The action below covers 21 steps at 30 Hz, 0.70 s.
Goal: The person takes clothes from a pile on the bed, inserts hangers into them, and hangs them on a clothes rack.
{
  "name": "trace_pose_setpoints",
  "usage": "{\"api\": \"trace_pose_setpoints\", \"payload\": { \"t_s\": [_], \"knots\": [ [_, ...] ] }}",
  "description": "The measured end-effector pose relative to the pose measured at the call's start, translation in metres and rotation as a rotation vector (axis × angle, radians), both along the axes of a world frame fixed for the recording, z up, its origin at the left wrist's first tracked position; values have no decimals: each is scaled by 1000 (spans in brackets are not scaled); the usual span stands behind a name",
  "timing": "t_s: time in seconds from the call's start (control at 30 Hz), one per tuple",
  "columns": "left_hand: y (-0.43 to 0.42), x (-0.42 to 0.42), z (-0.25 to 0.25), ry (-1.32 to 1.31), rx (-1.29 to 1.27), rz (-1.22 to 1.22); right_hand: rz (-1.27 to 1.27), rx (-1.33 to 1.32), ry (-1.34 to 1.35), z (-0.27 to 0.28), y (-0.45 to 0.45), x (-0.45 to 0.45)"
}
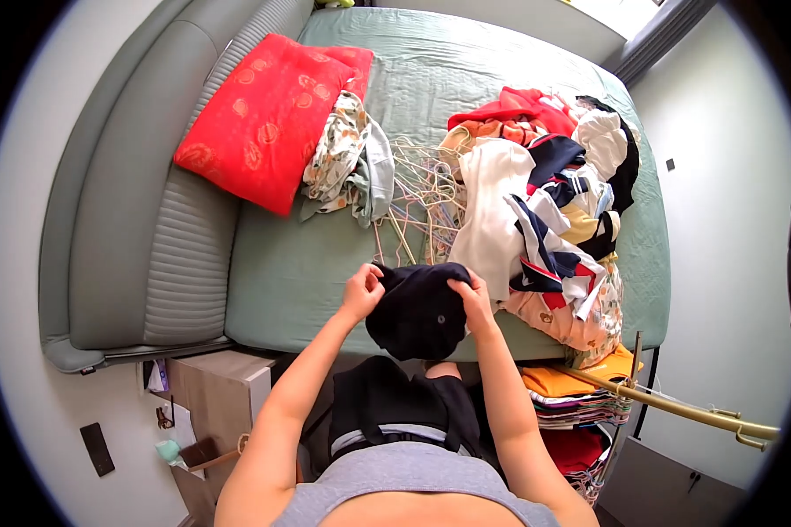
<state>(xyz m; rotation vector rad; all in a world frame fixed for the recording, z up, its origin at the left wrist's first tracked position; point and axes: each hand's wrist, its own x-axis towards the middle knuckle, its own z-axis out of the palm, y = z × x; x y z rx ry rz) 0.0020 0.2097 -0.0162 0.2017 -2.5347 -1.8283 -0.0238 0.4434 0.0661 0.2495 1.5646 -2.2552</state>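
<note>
A black garment (417, 312) hangs bunched between my two hands at the near edge of the bed, with a small round button-like spot on its lower right; its exact kind does not show. My left hand (363, 290) pinches its upper left corner. On the other side, my right hand (473, 297) grips the upper right edge between thumb and fingers. Just beyond lies a tangle of clothes hangers (426, 198). To the right of them, a white garment (492, 211) lies on a heap of mixed clothes (562, 189).
A green sheet (277, 281) covers the bed. A red pillow (259, 123) and patterned cloth (338, 149) lie by the grey headboard (119, 193). Stacked folded clothes (580, 391) and a brass-coloured rail (677, 406) stand at the right. A wooden cabinet (215, 386) is at the left.
</note>
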Motion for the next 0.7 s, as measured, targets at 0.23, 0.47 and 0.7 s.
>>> {"api": "trace_pose_setpoints", "payload": {
  "t_s": [0.23,0.47,0.7],
  "knots": [
    [17,-51,21,300,-290,-219,329,190,192,-3,8,-20],
    [33,-78,-34,-68,-456,-107,98,-421,-84,-7,33,-52],
    [-17,-62,-34,-651,551,286,111,174,-700,-171,53,-103]
  ]
}}
